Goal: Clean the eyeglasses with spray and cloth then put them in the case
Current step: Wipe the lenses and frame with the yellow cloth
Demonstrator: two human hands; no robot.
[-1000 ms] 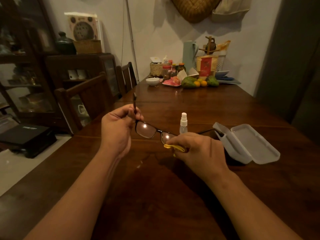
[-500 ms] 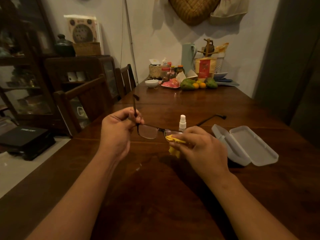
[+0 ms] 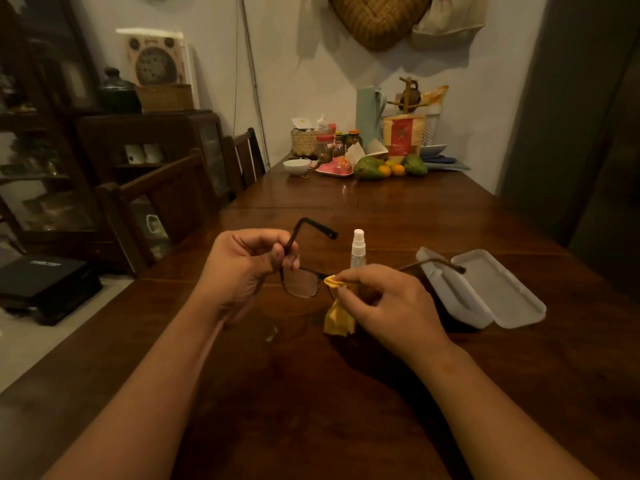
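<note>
Eyeglasses [image 3: 300, 283] are up over the table [image 3: 311, 410] between both hands, frame running left-right. Left hand [image 3: 242, 268] pinches the temple near the hinge, right hand [image 3: 384, 303] pinches the yellow cloth [image 3: 337, 317] onto the other lens. Open case [image 3: 485, 289] lies just right, nearest the right hand.

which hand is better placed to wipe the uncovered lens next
Right. The right hand pinches the yellow cloth at the eyeglasses, right beside the uncovered lens. The left hand grips the temple near the hinge and steadies the frame, so it is not free to wipe.
</note>
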